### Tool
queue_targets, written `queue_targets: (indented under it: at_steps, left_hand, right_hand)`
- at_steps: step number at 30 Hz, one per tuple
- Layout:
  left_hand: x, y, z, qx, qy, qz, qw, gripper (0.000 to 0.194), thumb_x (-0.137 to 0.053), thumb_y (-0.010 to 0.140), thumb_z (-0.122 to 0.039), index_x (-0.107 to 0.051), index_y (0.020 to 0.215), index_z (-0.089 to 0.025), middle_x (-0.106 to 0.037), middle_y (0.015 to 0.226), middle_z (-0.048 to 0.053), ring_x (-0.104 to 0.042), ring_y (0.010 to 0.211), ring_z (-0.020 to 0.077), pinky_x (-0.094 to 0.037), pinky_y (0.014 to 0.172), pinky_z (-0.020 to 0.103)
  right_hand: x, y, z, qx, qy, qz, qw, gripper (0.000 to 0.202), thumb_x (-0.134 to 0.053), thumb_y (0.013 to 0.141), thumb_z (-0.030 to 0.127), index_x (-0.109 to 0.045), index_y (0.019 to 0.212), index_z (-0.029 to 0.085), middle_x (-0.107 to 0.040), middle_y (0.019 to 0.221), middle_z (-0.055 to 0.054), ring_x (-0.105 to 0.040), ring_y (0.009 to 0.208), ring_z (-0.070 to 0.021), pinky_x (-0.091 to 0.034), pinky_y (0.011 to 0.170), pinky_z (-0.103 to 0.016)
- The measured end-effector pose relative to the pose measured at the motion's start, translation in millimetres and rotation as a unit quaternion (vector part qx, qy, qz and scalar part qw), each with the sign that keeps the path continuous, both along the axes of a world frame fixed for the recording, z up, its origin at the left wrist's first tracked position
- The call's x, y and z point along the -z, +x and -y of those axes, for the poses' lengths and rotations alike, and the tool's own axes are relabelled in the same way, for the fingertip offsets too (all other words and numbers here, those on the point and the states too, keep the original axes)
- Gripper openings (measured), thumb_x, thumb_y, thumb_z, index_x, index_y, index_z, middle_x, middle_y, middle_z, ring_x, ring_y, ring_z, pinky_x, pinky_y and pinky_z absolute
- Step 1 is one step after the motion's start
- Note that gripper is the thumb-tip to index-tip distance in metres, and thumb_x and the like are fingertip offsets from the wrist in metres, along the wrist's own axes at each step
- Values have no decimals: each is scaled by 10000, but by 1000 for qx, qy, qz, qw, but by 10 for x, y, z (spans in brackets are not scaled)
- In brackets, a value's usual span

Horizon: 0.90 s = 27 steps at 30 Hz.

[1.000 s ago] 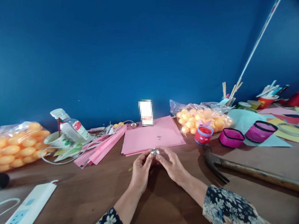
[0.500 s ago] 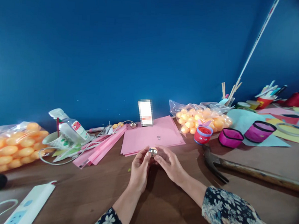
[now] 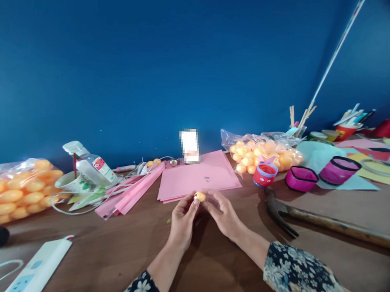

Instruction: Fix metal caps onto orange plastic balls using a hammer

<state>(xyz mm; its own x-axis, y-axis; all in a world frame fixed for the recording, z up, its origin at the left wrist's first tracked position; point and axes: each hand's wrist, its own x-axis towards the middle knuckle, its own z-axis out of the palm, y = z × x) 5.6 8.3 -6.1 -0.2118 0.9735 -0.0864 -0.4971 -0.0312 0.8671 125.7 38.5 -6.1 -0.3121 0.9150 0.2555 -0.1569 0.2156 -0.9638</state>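
Note:
A small ball (image 3: 200, 197), orange-yellow with a dark spot on its left side, is pinched between both hands near the middle of the brown table. My left hand (image 3: 184, 218) grips its left side with thumb and fingers. On the right, my right hand (image 3: 223, 213) holds the ball with its fingertips. Just behind the hands lie pink paper sheets (image 3: 196, 181) with tiny metal bits (image 3: 206, 179) on them. To the right rests a claw hammer (image 3: 325, 220) with a wooden handle.
Bags of orange balls lie at left (image 3: 11, 195) and right (image 3: 256, 155). A bottle (image 3: 99, 167) leans in a cup, near pink strips (image 3: 137, 191). Purple rings (image 3: 301, 178) and a red ring (image 3: 264, 175) stand right. A power strip (image 3: 41, 264) lies front left.
The ball has been turned between my fingers: its shiny silver side faced up before, and now its orange-yellow side shows. Both hands stay in nearly the same place.

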Motion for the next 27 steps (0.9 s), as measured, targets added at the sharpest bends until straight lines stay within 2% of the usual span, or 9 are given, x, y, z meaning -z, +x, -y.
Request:
queue_targets:
  at_steps: [5, 9, 14, 19, 23, 27]
  left_hand:
    - [20, -8, -1, -4, 12, 0, 1000, 393, -684, 663, -256, -609, 1043, -193, -657, 1055, 74, -591, 1000, 217, -423, 918, 376]
    - [18, -15, 4, -1, 12, -8, 1000, 435, -702, 640, -247, -603, 1059, -183, -670, 1021, 82, -601, 981, 225, -431, 908, 390]
    - [-9, 1, -1, -10, -1, 6, 1000, 414, -692, 657, -232, -605, 1056, -168, -656, 1059, 84, -595, 994, 218, -434, 910, 376]
    - [-31, 6, 7, -7, -6, 17, 1000, 392, -650, 700, -291, -605, 1066, -158, -630, 1113, 99, -585, 1011, 220, -455, 882, 344]
    - [-20, -11, 12, 14, -5, 4, 1000, 486, -683, 668, -242, -555, 1133, -185, -634, 1098, 89, -584, 1008, 209, -439, 896, 341]
    - [-13, -17, 6, -7, 3, -16, 1000, 461, -709, 635, -228, -564, 1069, -181, -643, 1043, 81, -597, 974, 198, -450, 874, 335]
  right_hand:
    - [-73, -1, 26, 6, -17, -21, 1000, 310, -605, 762, 329, -571, 1049, 216, -640, 1042, -57, -589, 988, -208, -469, 881, -358]
    - [-93, 19, 15, 8, -10, -1, 1000, 276, -605, 766, 311, -600, 1015, 194, -655, 1007, -64, -598, 955, -218, -462, 871, -365]
    - [-78, 24, 2, -2, -8, -3, 1000, 277, -588, 784, 301, -592, 1036, 185, -648, 1029, -67, -586, 975, -215, -452, 881, -359]
    - [-45, -9, -5, -35, -28, -42, 998, 306, -617, 759, 312, -575, 1041, 200, -645, 1030, -54, -590, 968, -206, -461, 881, -361]
    - [3, -28, -18, -19, -49, -63, 997, 291, -644, 736, 295, -566, 997, 194, -643, 1001, -56, -598, 933, -199, -465, 870, -364]
    - [28, -30, -14, -16, -66, -65, 996, 295, -656, 724, 299, -540, 977, 201, -630, 986, -52, -605, 892, -189, -489, 825, -357]
